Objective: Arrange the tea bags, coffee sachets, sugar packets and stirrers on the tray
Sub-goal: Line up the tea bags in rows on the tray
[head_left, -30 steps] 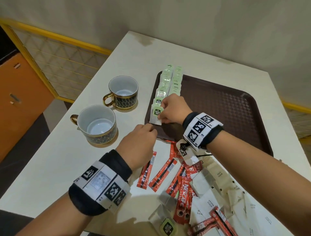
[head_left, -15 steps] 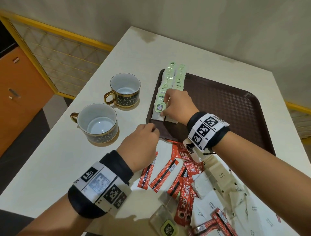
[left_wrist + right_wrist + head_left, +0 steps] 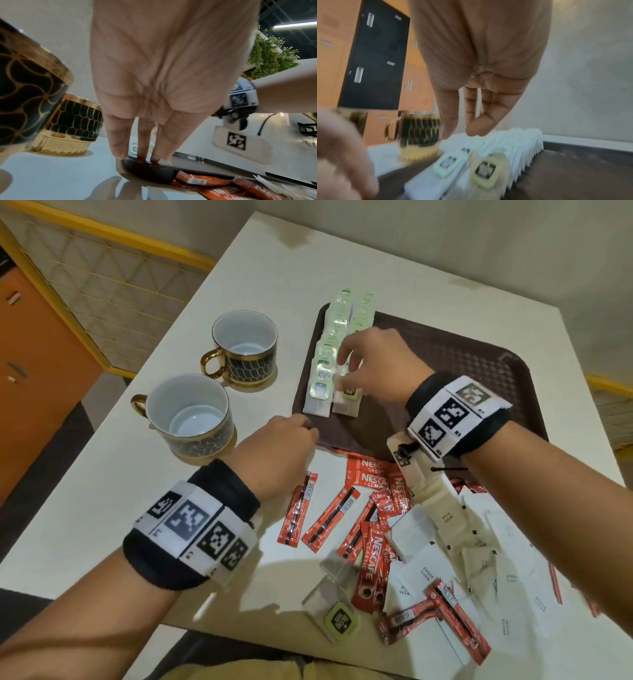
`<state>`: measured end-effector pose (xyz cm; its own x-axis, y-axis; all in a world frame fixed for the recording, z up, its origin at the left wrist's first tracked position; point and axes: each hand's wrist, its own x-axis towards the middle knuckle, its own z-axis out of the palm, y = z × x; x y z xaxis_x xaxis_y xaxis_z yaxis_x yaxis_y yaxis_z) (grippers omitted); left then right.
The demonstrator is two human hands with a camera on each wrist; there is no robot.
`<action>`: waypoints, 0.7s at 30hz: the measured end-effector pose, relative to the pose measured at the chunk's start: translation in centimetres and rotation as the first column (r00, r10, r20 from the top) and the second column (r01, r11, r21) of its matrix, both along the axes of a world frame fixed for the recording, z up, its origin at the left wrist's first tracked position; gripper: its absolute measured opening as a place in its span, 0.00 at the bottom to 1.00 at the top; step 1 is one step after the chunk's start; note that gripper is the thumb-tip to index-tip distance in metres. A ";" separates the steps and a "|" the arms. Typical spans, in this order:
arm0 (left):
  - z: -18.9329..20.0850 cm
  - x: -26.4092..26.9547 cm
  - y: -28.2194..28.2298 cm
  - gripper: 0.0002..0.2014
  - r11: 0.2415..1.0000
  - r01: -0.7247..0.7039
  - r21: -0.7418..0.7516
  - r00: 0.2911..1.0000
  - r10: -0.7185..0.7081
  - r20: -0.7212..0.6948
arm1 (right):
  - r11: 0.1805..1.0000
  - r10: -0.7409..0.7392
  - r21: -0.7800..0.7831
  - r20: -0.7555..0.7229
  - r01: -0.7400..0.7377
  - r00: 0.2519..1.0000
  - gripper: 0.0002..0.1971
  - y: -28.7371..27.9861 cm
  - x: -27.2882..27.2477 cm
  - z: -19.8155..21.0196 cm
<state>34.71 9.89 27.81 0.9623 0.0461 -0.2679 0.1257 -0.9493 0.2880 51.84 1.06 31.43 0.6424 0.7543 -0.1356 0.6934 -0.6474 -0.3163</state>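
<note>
Hovering over the two overlapping rows of tea bags (image 3: 337, 350) at the tray's (image 3: 462, 364) left edge, the right hand (image 3: 380, 364) has loose fingers whose tips touch them. The left hand (image 3: 274, 453) presses straight fingertips (image 3: 120, 151) on the tray's near corner. Red coffee sachets (image 3: 370, 508) and white sugar packets (image 3: 445, 542) lie scattered on the table (image 3: 85, 491).

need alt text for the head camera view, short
A person's right hand reaches over two rows of tea bags lined along the left edge of a brown tray, while the left hand rests at the tray's near corner. Two empty cups stand to the left; coffee sachets and sugar packets lie scattered nearer the person.
</note>
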 end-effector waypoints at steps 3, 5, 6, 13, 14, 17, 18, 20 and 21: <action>0.8 -0.1 0.8 0.20 1.000 0.003 -0.029 1.000 -0.003 -0.012 | 0.987 -0.049 0.143 -0.154 0.072 0.987 0.13 -3.7 -1.4 3.4; 1.8 -0.9 1.1 0.19 0.997 -0.029 -0.065 1.000 0.029 -0.001 | 0.987 -0.013 0.153 -0.216 0.047 0.976 0.11 -6.6 -3.6 5.0; 2.4 -1.5 1.1 0.19 0.995 -0.053 -0.081 0.999 0.052 -0.002 | 0.992 0.026 0.127 -0.216 0.002 0.976 0.11 -7.9 -5.0 5.4; 3.8 -7.0 -3.4 0.05 0.991 0.003 -0.131 0.993 -0.018 -0.117 | 0.906 0.349 -0.177 -0.207 -0.385 0.914 0.16 -12.7 -15.7 -0.5; 3.4 -7.7 -4.7 0.08 0.992 0.024 -0.123 0.988 -0.042 -0.151 | 0.892 0.368 -0.206 -0.189 -0.403 0.910 0.15 -12.9 -16.4 -1.4; 1.1 -8.9 -7.6 0.23 0.993 0.100 -0.068 0.969 -0.113 -0.218 | 0.883 0.402 -0.213 -0.118 -0.419 0.908 0.12 -12.9 -17.3 -2.8; 0.2 -9.2 -8.0 0.27 0.992 0.109 -0.059 0.968 -0.119 -0.219 | 0.892 0.401 -0.188 -0.093 -0.411 0.911 0.11 -12.7 -17.5 -2.9; -1.0 -9.6 -8.1 0.28 0.995 0.073 -0.066 0.976 -0.085 -0.199 | 0.904 0.398 -0.154 -0.040 -0.399 0.917 0.07 -12.5 -17.8 -3.2; -1.2 -9.7 -8.2 0.27 0.995 0.037 -0.090 0.979 -0.054 -0.198 | 0.904 0.404 -0.147 -0.011 -0.401 0.915 0.05 -12.4 -17.9 -3.5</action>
